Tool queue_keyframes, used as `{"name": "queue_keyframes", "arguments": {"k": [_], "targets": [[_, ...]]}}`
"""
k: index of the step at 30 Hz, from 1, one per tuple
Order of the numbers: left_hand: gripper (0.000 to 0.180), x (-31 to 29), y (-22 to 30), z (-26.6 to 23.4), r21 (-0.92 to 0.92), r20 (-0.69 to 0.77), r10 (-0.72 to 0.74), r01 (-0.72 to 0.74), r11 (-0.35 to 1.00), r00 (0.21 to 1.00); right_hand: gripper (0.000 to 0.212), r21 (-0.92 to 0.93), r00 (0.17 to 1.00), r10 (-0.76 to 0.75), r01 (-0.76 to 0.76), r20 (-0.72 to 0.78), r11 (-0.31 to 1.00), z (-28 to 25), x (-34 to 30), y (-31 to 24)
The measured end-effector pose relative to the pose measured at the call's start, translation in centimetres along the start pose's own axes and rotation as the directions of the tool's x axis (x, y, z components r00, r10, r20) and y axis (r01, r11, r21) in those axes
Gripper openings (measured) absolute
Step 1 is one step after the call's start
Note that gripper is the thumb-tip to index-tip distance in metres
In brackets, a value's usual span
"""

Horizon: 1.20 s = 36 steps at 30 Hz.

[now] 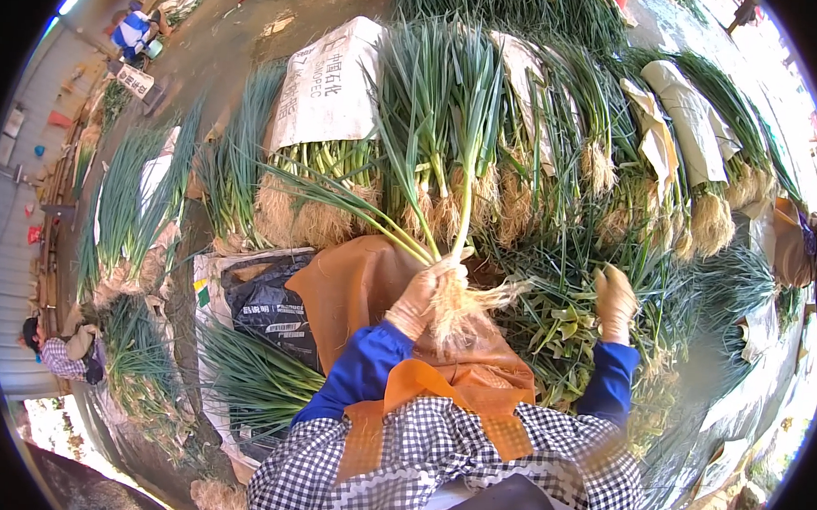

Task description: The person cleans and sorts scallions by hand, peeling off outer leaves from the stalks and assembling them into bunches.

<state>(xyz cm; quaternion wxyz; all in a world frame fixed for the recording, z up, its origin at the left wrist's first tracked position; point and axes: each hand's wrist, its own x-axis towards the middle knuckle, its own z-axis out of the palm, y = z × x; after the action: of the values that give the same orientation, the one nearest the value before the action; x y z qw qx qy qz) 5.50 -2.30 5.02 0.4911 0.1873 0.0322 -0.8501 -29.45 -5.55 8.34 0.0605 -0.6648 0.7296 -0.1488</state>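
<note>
My left hand (431,291) is closed around the lower stems of a small bunch of leeks (467,180). Their long green leaves fan upward, away from me. A tuft of pale, stringy roots (451,316) hangs below the fist, over my lap. To the right, my right hand (614,300) is above a heap of loose green and yellowish leaves (560,344). Its fingers look curled in, and I cannot make out whether anything is between them. A brown apron (353,280) covers my lap.
Rows of leek bundles lie ahead, some under a white woven sack (329,87) and a pale cloth roll (684,112). More leeks (257,371) rest on sheeting at my left. Two people (134,33) sit farther off on the left side, one in a checked top (62,358).
</note>
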Motion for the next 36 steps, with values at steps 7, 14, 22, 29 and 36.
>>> {"name": "queue_keyframes", "arguments": {"k": [7, 14, 22, 29, 36], "targets": [[0.021, -1.5, 4.7, 3.3, 0.349, -0.12, 0.383, -0.322, 0.88, 0.916, 0.039, 0.327, 0.993, -0.114, 0.104, 0.012, 0.939, 12.2, 13.1, -19.1], [0.014, 1.6, 2.3, 2.0, 0.322, -0.271, 0.398, -0.308, 0.895, 0.876, 0.036, 0.601, 0.901, -0.104, -0.191, 0.421, 0.776, 13.1, 14.1, -18.4], [0.015, 3.7, -5.3, -2.2, 0.666, -0.26, 0.382, -0.122, 0.736, 0.887, 0.023, 0.777, 0.716, -0.318, -0.614, 0.621, 0.137, 8.8, 1.5, -14.9], [0.013, 5.2, -6.8, -1.8, 0.837, -0.221, 0.599, -0.166, 0.522, 0.77, 0.037, 0.092, 0.963, -0.265, 0.26, 0.05, 0.961, 10.7, 3.2, -15.8], [0.008, 4.5, -5.2, -1.7, 0.586, -0.339, 0.538, -0.274, 0.762, 0.772, 0.03, 0.558, 0.986, -0.143, 0.07, 0.087, 0.827, 2.8, -2.9, -10.9]]}}
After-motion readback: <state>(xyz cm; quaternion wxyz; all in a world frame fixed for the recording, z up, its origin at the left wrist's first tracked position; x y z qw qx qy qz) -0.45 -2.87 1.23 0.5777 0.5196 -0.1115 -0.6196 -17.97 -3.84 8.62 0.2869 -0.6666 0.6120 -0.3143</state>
